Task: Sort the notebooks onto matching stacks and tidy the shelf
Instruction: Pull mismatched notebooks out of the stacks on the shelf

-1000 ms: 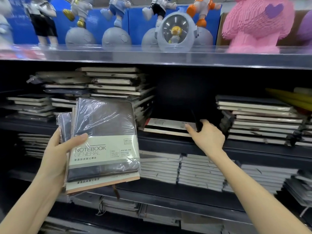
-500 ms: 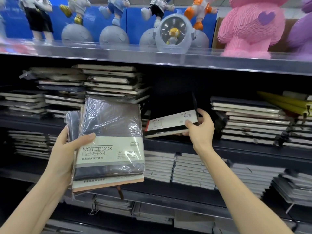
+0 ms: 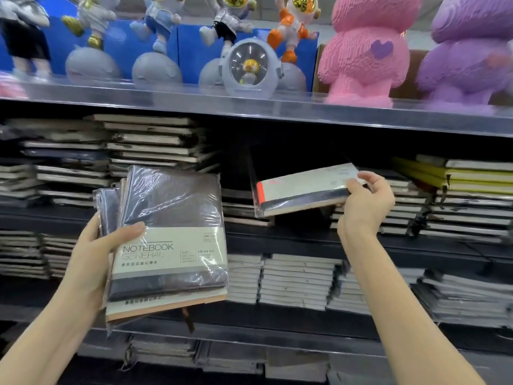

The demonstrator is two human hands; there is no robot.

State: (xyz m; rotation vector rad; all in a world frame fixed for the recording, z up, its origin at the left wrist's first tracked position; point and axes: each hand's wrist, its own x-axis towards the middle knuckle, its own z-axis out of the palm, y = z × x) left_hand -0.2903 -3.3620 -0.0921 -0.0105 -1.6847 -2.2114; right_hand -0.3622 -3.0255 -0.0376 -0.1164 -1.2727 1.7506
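Left hand point(image 3: 91, 254): I see it closed around a bundle of wrapped notebooks point(image 3: 169, 240), thumb across the front cover.
Right hand point(image 3: 366, 204): pinched on one end of a single wrapped notebook point(image 3: 302, 190), held tilted in the air.
Beyond my right hand: shelf point(image 3: 277, 237) gap, notebook stacks point(image 3: 455, 207) just behind.

At lower left of the frame, the left hand point(image 3: 91, 254) held a bundle of notebooks point(image 3: 166, 240) before the shelf point(image 3: 277, 234). Right of centre, the right hand point(image 3: 366, 204) gripped a single notebook point(image 3: 302, 190) at its right end, between two stacks. Figurines point(image 3: 249, 68) stood along the top.
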